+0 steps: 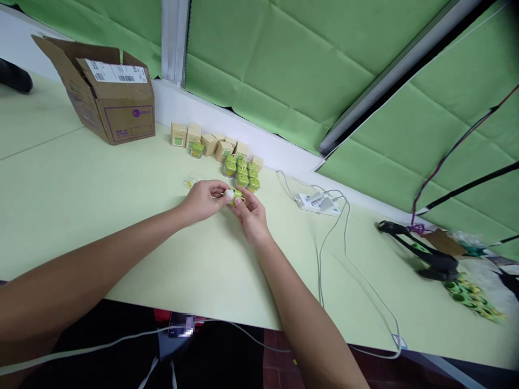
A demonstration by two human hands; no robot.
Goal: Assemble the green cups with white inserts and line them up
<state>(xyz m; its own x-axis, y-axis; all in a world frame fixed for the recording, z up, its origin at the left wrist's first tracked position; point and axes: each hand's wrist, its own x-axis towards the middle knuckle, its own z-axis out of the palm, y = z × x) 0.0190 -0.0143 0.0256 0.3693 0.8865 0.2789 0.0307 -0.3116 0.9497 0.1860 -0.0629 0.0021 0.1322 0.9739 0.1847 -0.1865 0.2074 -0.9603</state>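
Over the pale table, my two hands meet around a small green case [239, 199] with a ring loop on it. My right hand [252, 216] is closed on this case, thumb on its near side. Closed in a pinch, my left hand [205, 201] holds a small white piece [229, 195] at the left end of the case; its exact kind is too small to tell. Behind my hands stand several similar green cases [242, 175] in a cluster. A clear plastic piece [194, 179] with a bit of yellow lies just beyond my left hand.
Along the wall runs a row of small tan boxes [225, 150], with one green case [197, 149] before them. An open cardboard box [127, 116] stands at the left. To the right are a white power strip [318, 203], cables, a black stand-like object [436, 259] and green pieces [474, 300].
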